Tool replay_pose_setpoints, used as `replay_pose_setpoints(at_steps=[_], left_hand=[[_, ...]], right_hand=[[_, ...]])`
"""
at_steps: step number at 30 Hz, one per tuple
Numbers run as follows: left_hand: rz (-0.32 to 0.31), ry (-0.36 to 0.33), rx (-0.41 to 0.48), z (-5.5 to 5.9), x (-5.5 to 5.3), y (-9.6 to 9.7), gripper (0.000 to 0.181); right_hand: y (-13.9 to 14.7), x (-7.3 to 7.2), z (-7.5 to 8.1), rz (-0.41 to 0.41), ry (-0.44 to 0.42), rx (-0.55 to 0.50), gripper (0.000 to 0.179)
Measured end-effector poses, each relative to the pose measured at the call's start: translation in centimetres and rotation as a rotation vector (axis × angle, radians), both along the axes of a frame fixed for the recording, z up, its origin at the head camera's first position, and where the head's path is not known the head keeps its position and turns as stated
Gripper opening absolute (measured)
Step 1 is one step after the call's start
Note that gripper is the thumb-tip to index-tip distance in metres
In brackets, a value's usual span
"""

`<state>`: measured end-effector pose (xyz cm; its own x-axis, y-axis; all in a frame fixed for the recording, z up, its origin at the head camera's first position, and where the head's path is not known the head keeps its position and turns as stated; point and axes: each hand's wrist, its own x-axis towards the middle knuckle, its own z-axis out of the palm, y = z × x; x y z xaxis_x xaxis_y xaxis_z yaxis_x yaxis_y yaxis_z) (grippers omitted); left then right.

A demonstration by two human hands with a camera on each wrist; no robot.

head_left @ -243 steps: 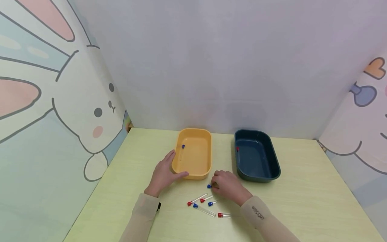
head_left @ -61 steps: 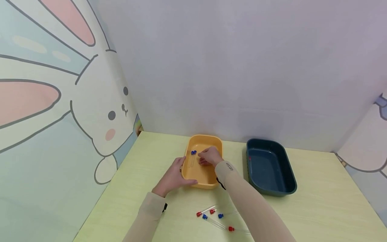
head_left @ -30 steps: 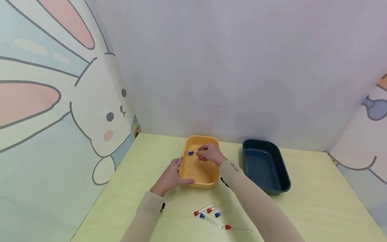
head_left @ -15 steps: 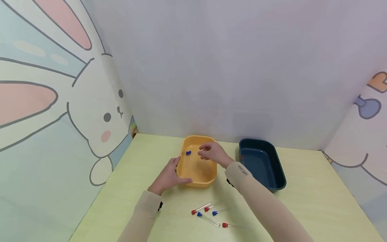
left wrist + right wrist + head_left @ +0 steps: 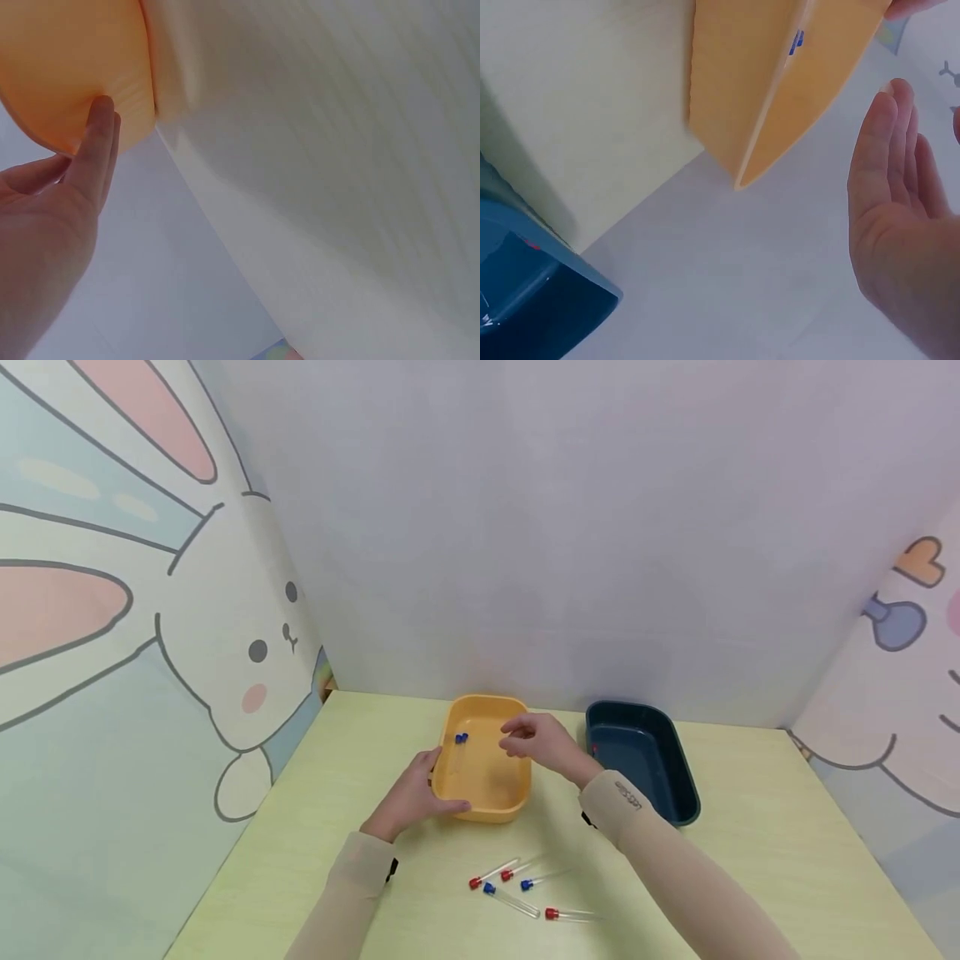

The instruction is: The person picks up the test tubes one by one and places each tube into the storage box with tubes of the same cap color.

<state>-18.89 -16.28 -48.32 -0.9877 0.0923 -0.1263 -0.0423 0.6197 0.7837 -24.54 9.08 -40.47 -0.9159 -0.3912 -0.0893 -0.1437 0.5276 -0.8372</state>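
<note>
My left hand [image 5: 408,797] rests against the yellow tray [image 5: 487,817], its thumb along the near rim and its fingers on the left side. In the left wrist view those fingers [image 5: 94,150] lie straight on the outer wall. Above the tray's right part hovers my right hand [image 5: 543,743], holding nothing, fingers loosely extended in the right wrist view. Inside the tray, two test tubes with blue caps [image 5: 461,738] lie side by side at the left. Nearer me on the table are several clear tubes, including a blue-capped tube [image 5: 513,902] and a red-capped tube [image 5: 573,915].
To the right stands a dark blue tray [image 5: 693,814], with a red-capped tube [image 5: 595,750] along its left wall, partly hidden by my right hand's arm. Both trays sit near the back edge of the pale table [image 5: 780,843], close to the back wall.
Eight seconds ago my right hand was at a blue-capped tube on the table; a second such tube now lies in the yellow tray. My right hand has since drawn back rightward, away from the tubes.
</note>
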Motion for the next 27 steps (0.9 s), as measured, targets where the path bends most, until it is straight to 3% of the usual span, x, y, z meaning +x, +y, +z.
replay_pose_setpoints(at_steps=[16,27], left_hand=[[-0.007,0.014,-0.012,0.0,-0.1,-0.1,0.113],[-0.006,0.0,0.008,0.1,-0.2,0.0,0.116]], right_hand=[[2.0,3.9,1.3,0.116,0.089,0.033,0.02],[2.6,6.2,1.5,0.164,0.079,0.049,0.02]])
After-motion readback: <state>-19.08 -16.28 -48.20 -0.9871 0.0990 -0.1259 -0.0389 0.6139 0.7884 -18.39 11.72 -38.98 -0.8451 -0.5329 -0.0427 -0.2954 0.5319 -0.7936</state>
